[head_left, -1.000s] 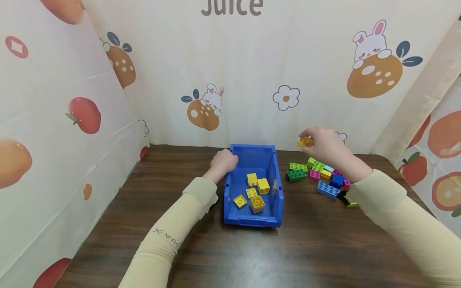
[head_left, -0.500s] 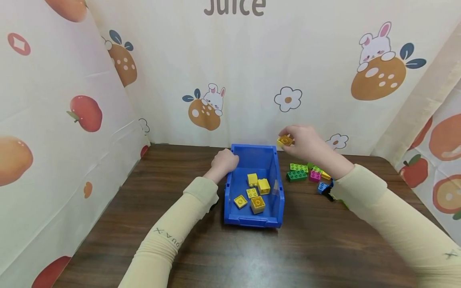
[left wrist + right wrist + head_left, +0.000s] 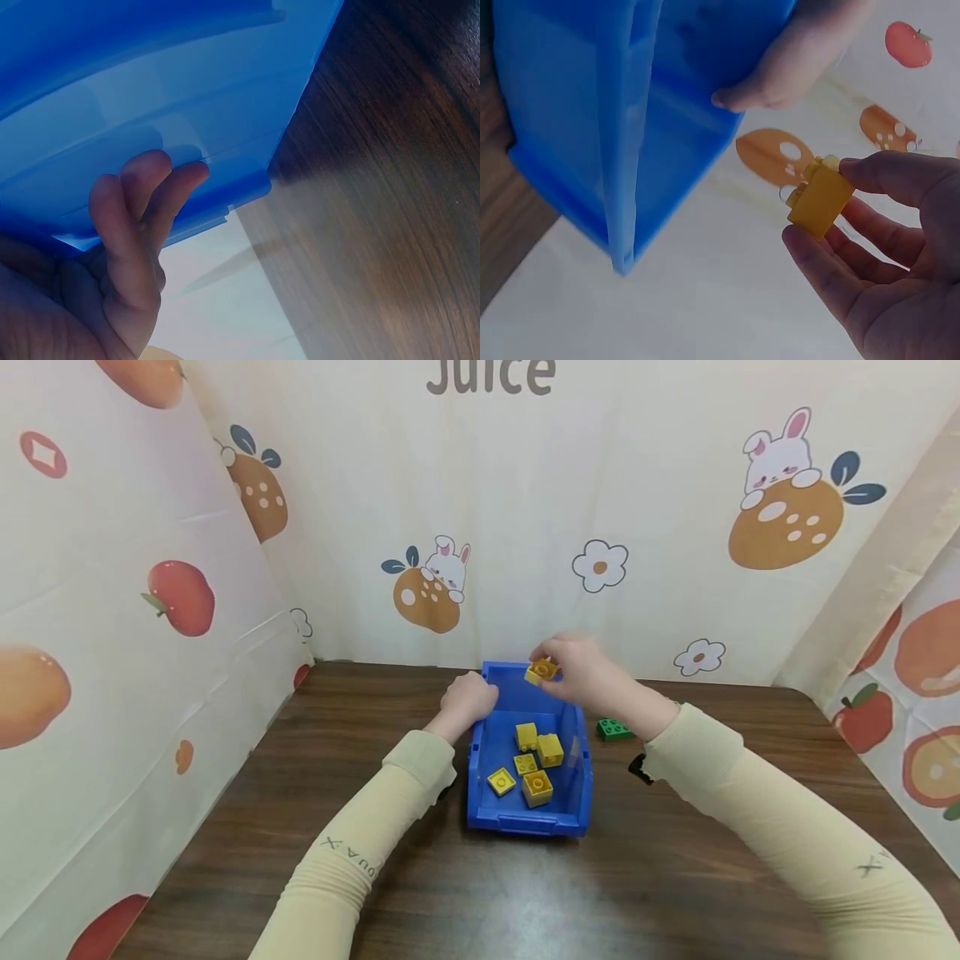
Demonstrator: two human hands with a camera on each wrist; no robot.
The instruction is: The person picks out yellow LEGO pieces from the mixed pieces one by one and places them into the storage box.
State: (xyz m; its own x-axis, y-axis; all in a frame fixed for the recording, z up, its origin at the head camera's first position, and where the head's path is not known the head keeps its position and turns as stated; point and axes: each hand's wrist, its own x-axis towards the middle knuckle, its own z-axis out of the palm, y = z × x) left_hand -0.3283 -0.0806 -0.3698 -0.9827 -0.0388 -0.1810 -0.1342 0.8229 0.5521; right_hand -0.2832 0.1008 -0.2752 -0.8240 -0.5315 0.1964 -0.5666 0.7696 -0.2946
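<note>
A blue storage bin [image 3: 528, 822] stands on the table with several yellow toy bricks [image 3: 550, 750] lying loose on its floor. My left hand [image 3: 468, 696] grips the bin's left wall near the back, thumb over the rim. In the left wrist view its fingers [image 3: 124, 225] bend against the outside of the wall. Above the bin's back end, my right hand [image 3: 588, 675] pinches a yellow toy brick [image 3: 542, 672] between thumb and fingers. The right wrist view has this yellow brick [image 3: 821, 199] with its studs toward the upper left, apart from the bin.
A dark green brick [image 3: 615, 729] lies on the table right of the bin, partly behind my right forearm, which hides other bricks there. The patterned curtain [image 3: 517, 527] hangs along the table's back edge. Brown wooden table [image 3: 637, 877] extends in front of the bin.
My right hand has moved left with the yellow brick, from above the coloured bricks on the right to over the bin's back end. The left hand keeps its grip on the bin.
</note>
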